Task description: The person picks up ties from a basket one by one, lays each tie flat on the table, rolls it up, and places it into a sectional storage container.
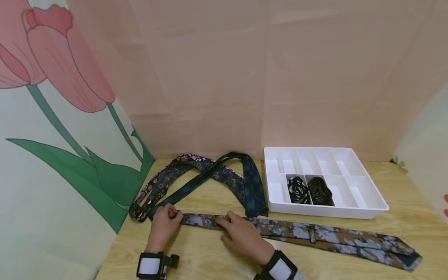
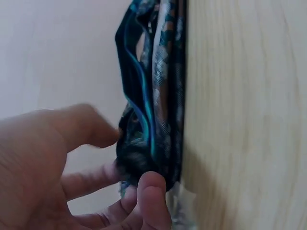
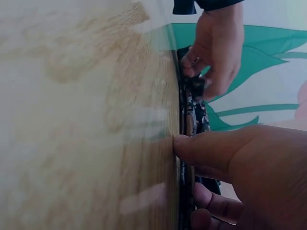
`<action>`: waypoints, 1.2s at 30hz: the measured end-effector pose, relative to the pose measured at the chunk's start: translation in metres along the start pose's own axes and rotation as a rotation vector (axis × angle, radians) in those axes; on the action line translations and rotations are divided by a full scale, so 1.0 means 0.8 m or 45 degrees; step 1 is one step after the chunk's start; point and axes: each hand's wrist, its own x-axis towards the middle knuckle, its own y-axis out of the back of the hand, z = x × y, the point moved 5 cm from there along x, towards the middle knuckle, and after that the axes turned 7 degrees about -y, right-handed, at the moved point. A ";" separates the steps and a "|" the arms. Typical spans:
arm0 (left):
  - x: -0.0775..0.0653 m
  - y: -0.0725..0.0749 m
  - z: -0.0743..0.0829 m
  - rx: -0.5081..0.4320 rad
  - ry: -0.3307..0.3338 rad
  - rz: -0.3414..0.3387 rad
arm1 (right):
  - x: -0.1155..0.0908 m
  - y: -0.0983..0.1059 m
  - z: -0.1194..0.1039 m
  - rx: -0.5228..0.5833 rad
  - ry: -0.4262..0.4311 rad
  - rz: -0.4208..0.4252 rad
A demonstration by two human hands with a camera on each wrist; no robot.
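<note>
A long brown necktie with a grey-blue floral print (image 1: 294, 231) lies stretched across the table, its wide end at the right. My left hand (image 1: 163, 226) pinches its narrow end, where the left wrist view shows a small dark bunched roll (image 2: 134, 160) between thumb and fingers. Further right along the strip, my right hand (image 1: 245, 238) rests on the necktie, thumb by the near edge and fingers over the fabric. Behind the left hand lie a dark floral necktie (image 1: 168, 175) and a dark green-blue necktie (image 1: 253, 186), looped and crossing each other.
A white divided tray (image 1: 353, 212) stands at the back right. Two rolled dark neckties, one black and white (image 1: 298, 190) and one brownish (image 1: 319, 190), sit in neighbouring front compartments. A pinkish backdrop (image 1: 210, 77) rises behind the wooden table (image 1: 196, 256).
</note>
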 end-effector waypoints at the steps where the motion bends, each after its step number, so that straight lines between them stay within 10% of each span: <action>1: -0.001 0.000 0.003 -0.004 -0.011 0.006 | -0.001 0.000 0.000 0.002 0.000 0.004; 13: -0.001 -0.015 0.006 0.033 0.124 -0.081 | -0.004 0.003 -0.003 0.012 0.001 0.023; 24: -0.003 -0.037 0.024 -0.016 -0.093 -0.021 | -0.005 0.001 -0.001 0.034 -0.002 0.000; 30: -0.004 -0.036 0.022 -0.202 -0.084 -0.215 | -0.005 0.003 0.000 0.071 0.003 -0.028; 36: -0.004 -0.033 0.023 -0.208 -0.271 -0.396 | 0.002 0.008 -0.006 0.038 -0.019 -0.116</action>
